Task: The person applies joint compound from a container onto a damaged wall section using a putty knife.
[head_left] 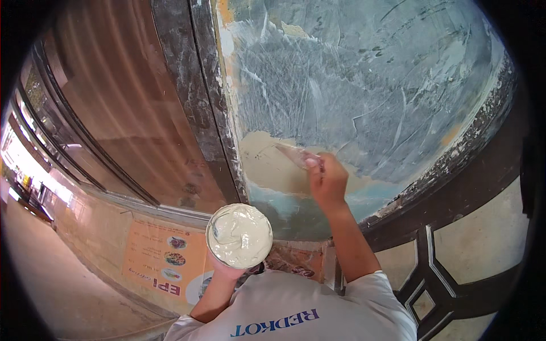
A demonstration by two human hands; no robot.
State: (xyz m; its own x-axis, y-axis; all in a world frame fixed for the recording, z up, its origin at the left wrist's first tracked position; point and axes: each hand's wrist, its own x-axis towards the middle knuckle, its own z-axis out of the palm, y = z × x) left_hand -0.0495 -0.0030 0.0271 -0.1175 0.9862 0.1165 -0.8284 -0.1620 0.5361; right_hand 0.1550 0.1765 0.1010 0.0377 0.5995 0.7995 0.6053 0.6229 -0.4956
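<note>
A person in a white shirt [324, 310] holds a flat scraper [294, 154] to a blue-grey wall [341, 85], above and to the right of a round tub [218, 259] of cream-coloured paste [242, 232]. The right hand [330, 181] has its fingers closed on the scraper's near end, thumb pressed on top. The left hand [227, 271] supports the tub from below; its fingers are mostly hidden, so how far they are open cannot be told. A beige patch [260, 165] covers the wall just above the tub, and dark trim [196, 85] runs from near the tub toward the upper left. The step in hand appears to be spreading and smoothing filler; the next move likely calls for an even, low-angled stroke across the patch, the tub held level for another scoop.
</note>
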